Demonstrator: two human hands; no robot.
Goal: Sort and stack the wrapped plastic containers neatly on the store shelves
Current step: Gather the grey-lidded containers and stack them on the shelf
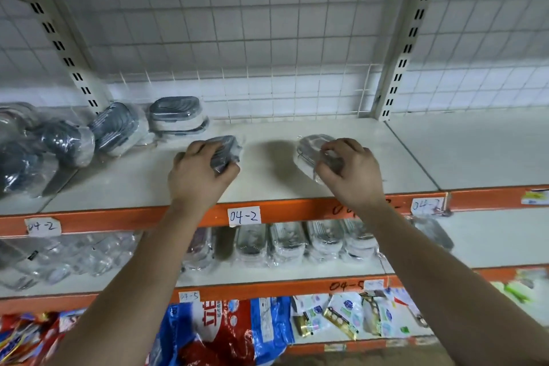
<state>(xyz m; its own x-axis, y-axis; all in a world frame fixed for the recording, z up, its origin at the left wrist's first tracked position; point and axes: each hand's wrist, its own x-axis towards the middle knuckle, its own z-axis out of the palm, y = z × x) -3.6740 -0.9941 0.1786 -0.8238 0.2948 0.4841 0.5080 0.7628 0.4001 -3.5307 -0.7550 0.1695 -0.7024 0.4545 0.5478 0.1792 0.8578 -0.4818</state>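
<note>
White orange-edged store shelf (267,184), mid-frame: left hand (199,175) curls round a dark grey wrapped plastic container (227,150), right hand (350,169) pinches a clear wrapped plastic container (310,145), so I'd set each flat by colour.

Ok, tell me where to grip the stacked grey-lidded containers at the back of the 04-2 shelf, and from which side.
Probably take the stacked grey-lidded containers by their front and back long walls, low enough to catch the bottom one, coming from the front right over bare shelf. They lie flat, lids up, and a tilted wrapped container crowds their left end.
</note>
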